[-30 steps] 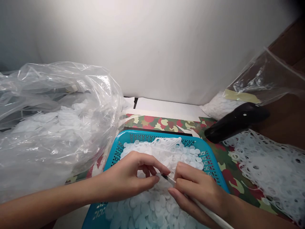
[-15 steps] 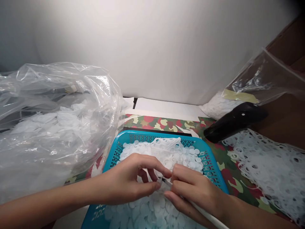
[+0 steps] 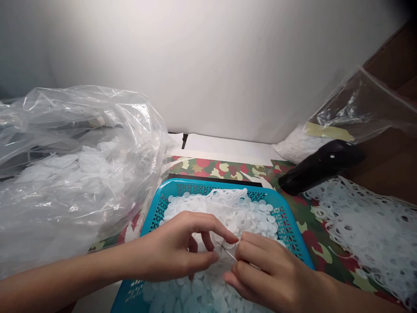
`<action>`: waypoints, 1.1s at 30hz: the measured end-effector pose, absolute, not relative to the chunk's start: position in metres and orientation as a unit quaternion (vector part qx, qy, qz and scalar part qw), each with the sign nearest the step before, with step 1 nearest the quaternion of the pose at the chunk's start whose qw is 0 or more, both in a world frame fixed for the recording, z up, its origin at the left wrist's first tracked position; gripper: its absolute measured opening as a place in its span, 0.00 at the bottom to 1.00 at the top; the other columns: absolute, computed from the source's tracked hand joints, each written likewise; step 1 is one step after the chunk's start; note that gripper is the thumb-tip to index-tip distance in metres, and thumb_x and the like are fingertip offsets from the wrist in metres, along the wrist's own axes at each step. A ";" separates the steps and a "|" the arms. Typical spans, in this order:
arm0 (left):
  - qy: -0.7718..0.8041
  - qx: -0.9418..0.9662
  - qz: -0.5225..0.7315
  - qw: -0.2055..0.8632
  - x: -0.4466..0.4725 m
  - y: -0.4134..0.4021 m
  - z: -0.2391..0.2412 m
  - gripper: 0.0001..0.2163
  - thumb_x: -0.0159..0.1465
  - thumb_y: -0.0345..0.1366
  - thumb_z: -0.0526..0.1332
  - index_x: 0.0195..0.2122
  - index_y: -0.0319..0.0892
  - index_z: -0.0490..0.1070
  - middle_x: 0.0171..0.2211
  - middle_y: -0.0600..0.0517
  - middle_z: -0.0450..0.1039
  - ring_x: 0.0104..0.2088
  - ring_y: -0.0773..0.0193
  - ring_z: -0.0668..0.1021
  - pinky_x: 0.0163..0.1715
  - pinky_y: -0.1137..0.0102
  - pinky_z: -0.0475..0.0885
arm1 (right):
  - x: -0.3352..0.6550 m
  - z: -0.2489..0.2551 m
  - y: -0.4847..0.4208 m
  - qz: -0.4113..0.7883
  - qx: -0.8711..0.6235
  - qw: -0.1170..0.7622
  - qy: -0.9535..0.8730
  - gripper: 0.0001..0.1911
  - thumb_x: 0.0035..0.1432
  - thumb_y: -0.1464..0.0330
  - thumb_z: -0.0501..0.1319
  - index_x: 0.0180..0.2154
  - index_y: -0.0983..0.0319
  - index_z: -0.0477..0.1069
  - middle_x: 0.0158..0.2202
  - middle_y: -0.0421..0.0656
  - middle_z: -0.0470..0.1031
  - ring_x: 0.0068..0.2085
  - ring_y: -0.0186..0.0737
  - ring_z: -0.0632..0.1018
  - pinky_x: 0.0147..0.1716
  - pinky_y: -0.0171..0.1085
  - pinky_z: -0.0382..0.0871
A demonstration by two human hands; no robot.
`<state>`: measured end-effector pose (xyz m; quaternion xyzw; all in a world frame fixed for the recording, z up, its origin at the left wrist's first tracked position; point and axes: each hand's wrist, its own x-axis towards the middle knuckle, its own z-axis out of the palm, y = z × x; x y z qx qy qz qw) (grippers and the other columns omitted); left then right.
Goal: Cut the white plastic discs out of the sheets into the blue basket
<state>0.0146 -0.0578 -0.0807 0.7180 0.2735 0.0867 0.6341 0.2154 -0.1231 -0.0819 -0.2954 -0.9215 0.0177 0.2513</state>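
Over the blue basket (image 3: 283, 200), my left hand (image 3: 185, 245) has its fingers curled and the thumb near the middle finger. A pale translucent piece seems to be at these fingertips, too faint to make out. My right hand (image 3: 267, 269) is closed around a slim white tool (image 3: 230, 253) with a thin dark tip. That tip points into the gap between my left thumb and index finger. Below both hands, many small white discs (image 3: 195, 289) fill the basket. A white sheet with round holes (image 3: 228, 198) lies on the discs at the back.
At left sits a large clear plastic bag (image 3: 130, 113) with white pieces inside. On the right are a black curved object (image 3: 322, 167), a pile of holed white sheets (image 3: 368, 234) and another clear bag (image 3: 355, 104). A camouflage-patterned cloth (image 3: 208, 166) lies under the basket.
My left index finger has stretched slightly to the right. My right hand has turned a little, and the tool's long white handle below it no longer shows.
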 end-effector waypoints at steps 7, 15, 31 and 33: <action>0.290 0.704 0.059 0.646 0.013 -0.057 -0.079 0.18 0.59 0.25 0.59 0.48 0.50 0.71 0.36 0.56 0.67 0.18 0.81 0.69 0.17 0.84 0.69 | 0.218 -0.078 -0.127 0.051 -0.315 0.263 -0.911 0.23 0.66 0.73 0.50 0.18 0.66 0.67 0.18 0.43 0.65 0.23 0.33 0.64 0.23 0.34 0.59; 0.286 0.703 0.107 0.643 0.014 -0.057 -0.079 0.13 0.62 0.29 0.58 0.47 0.48 0.71 0.43 0.52 0.69 0.31 0.70 0.73 0.21 0.82 0.73 | 0.222 -0.079 -0.128 0.079 -0.333 0.299 -0.891 0.18 0.60 0.76 0.53 0.18 0.63 0.63 0.17 0.41 0.61 0.21 0.33 0.61 0.19 0.35 0.53; 0.307 0.645 0.147 0.684 0.016 -0.055 -0.080 0.10 0.58 0.32 0.66 0.34 0.40 0.63 0.31 0.53 0.74 0.31 0.69 0.75 0.29 0.76 0.69 | 0.224 -0.085 -0.118 0.488 -0.460 0.335 -0.662 0.13 0.57 0.66 0.63 0.32 0.57 0.57 0.41 0.39 0.73 0.36 0.32 0.75 0.33 0.31 0.70; 0.303 0.657 0.135 0.677 0.016 -0.056 -0.079 0.09 0.59 0.32 0.65 0.32 0.40 0.63 0.32 0.53 0.73 0.32 0.69 0.75 0.28 0.77 0.67 | 0.224 -0.082 -0.118 0.504 -0.459 0.323 -0.657 0.14 0.56 0.66 0.64 0.32 0.58 0.57 0.42 0.38 0.72 0.33 0.30 0.75 0.32 0.31 0.70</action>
